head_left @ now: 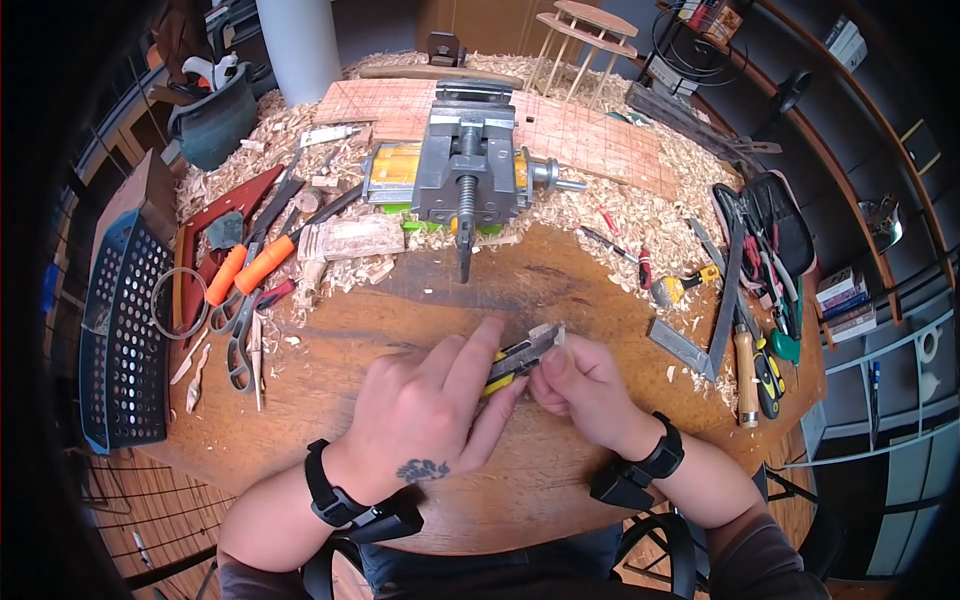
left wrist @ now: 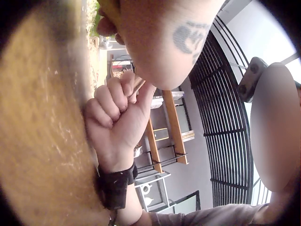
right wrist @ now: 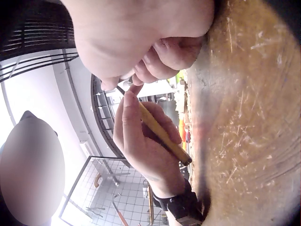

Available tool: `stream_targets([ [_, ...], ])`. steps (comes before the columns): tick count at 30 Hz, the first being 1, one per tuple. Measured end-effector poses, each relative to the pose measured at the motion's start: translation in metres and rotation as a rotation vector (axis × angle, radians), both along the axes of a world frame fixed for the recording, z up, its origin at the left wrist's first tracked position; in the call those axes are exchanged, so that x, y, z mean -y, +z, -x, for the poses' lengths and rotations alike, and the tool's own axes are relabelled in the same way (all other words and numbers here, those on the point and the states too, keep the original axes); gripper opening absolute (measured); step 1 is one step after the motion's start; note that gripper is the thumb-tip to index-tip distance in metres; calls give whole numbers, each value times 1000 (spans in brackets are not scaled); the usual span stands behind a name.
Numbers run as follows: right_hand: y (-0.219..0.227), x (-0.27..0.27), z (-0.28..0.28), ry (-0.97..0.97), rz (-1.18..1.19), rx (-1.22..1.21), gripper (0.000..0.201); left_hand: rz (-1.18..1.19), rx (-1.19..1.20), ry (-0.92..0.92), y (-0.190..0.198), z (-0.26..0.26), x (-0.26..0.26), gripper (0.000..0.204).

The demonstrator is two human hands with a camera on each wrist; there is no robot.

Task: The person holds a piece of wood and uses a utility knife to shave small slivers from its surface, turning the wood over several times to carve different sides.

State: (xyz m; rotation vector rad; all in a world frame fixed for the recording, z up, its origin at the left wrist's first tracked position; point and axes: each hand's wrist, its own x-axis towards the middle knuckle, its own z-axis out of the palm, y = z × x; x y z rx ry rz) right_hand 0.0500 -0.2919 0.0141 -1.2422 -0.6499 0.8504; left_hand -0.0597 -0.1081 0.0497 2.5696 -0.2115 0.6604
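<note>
My left hand (head_left: 425,395) grips a yellow and black utility knife (head_left: 508,372), whose grey front end points toward my right hand. The knife's yellow handle (right wrist: 162,134) runs across the left palm in the right wrist view. Close beside it, my right hand (head_left: 590,385) pinches a small pale piece of wood (head_left: 560,337) between thumb and curled fingers. The knife's front end overlaps this piece in the head view. Most of the piece is hidden by the fingers. Both hands are just above the wooden table (head_left: 460,510), near its front edge.
A metal vise (head_left: 468,165) stands beyond the hands among wood shavings (head_left: 580,235). Orange-handled tools (head_left: 262,262), scissors (head_left: 238,345) and a perforated blue basket (head_left: 125,330) are on the left. At right lie a metal square (head_left: 690,345), a chisel (head_left: 746,385) and a tool case (head_left: 780,225).
</note>
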Motion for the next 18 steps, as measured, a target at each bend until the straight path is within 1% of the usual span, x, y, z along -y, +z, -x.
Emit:
stream_targets([
  [1,-1,1,-1,0,0,0,46,5,1,-10,0,-1,0,50],
  [3,-4,5,-3,67,-35,-196,37,3,-5,-24,-2,-1,-2,51],
  [4,-3,6,-4,69,-35,-196,37,0,-11,-39,-3,-1,-3,51],
  [6,0,7,-7,169,-66,-244,38,2,-11,-46,-4,-1,-3,51],
  [9,-2,8,-9,218,-93,-267,37,5,-9,-49,-3,-1,-2,51],
  [13,-6,7,-9,221,-119,-287,37,10,7,-25,-3,-1,0,49],
  [18,-5,5,-8,154,-59,-243,40,-4,-3,-10,1,0,0,47],
])
